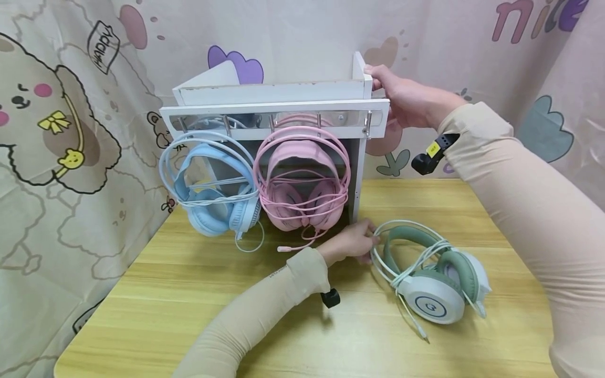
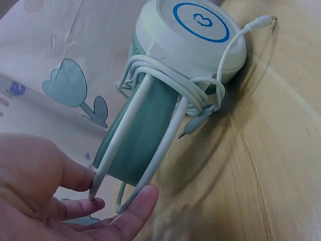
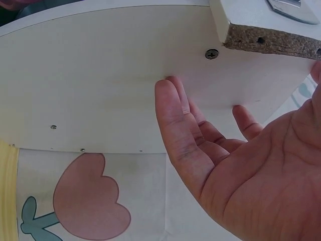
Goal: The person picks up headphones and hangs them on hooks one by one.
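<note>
A pair of green and white headphones (image 1: 430, 294) lies on the wooden table, its white cable wound around it. My left hand (image 1: 352, 241) grips its thin white headband loops (image 2: 118, 133) between thumb and fingers, seen closely in the left wrist view. Blue headphones (image 1: 217, 210) and pink headphones (image 1: 302, 194) hang from metal hooks along the front of a white shelf (image 1: 274, 94). At the shelf's upper right, my right hand (image 1: 411, 100) touches the outer side panel (image 3: 110, 75). Its fingers lie fairly straight there in the right wrist view; the thumb is mostly cut off.
The wooden table (image 1: 189, 315) reaches toward me below the shelf. A patterned curtain (image 1: 293, 37) hangs behind and to the left. The pink headphones' plug (image 1: 285, 249) dangles close to my left forearm. Metal hooks (image 1: 367, 124) stick out along the shelf's rail.
</note>
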A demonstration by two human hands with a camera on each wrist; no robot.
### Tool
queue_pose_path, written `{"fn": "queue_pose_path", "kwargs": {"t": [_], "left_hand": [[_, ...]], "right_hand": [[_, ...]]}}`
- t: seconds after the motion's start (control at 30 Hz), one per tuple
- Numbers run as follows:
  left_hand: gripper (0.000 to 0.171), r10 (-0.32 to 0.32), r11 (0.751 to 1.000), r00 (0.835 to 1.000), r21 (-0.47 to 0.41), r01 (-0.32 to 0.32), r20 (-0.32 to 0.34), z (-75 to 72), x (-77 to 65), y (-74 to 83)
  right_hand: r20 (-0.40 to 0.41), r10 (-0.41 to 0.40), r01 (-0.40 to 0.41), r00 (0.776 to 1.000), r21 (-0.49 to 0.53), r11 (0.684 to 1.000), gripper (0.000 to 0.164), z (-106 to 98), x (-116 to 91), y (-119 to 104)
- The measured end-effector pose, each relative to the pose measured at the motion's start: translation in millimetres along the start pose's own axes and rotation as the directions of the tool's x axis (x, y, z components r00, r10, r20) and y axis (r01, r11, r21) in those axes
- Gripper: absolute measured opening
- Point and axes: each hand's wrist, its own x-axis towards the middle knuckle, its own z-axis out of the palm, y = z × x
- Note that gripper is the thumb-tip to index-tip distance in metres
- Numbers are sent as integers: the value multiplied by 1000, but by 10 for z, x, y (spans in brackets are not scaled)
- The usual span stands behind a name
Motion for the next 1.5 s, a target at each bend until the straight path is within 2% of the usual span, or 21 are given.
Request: {"fn": "queue_pose_path", "kwargs": {"t": [0.2, 0.47, 0.57, 0.7, 0.77, 0.83, 0.9, 1.07, 1.17, 1.37, 1.5], "left_hand": [[20, 96, 992, 995, 85, -94, -21, -6, -90, 132], [19, 206, 949, 977, 252, -188, -47, -31, -248, 320], [20, 252, 913, 966, 347, -214, -66, -40, -303, 374], [21, 314, 843, 945, 484, -235, -88, -49, -370, 431], [21, 335, 817, 938, 524, -240, -94, -50, -406, 454], [21, 350, 801, 932, 547, -244, -96, -55, -444, 480], [21, 356, 796, 929, 553, -247, -97, -66, -479, 511], [19, 373, 797, 924, 538, -274, -80, -123, -542, 575], [18, 390, 787, 918, 545, -289, -77, -159, -577, 613], [20, 442, 747, 894, 585, -317, -80, -230, -653, 699], [19, 473, 726, 877, 601, -334, -84, -276, -679, 727]], "right_hand": [[4, -7, 7, 1000, -11, 1000, 65, 8, -2, -1], [24, -1, 1, 1000, 3, 1000, 62, -15, -9, -15], [21, -8, 8, 1000, -10, 1000, 63, -21, -15, -15], [18, -18, 19, 1000, -25, 1000, 63, -30, -15, -5], [20, -18, 19, 1000, -24, 1000, 63, -34, -14, -3], [23, -17, 17, 1000, -21, 1000, 63, -37, -17, -7], [25, -14, 15, 1000, -14, 1000, 62, -39, -21, -12], [23, -10, 10, 1000, 9, 1000, 62, -44, -21, -18], [19, -5, 5, 1000, 9, 1000, 61, -48, -22, -18], [24, -6, 6, 1000, 5, 1000, 60, -60, -34, -22], [38, -12, 11, 999, 40, 999, 57, -54, -26, -31]]}}
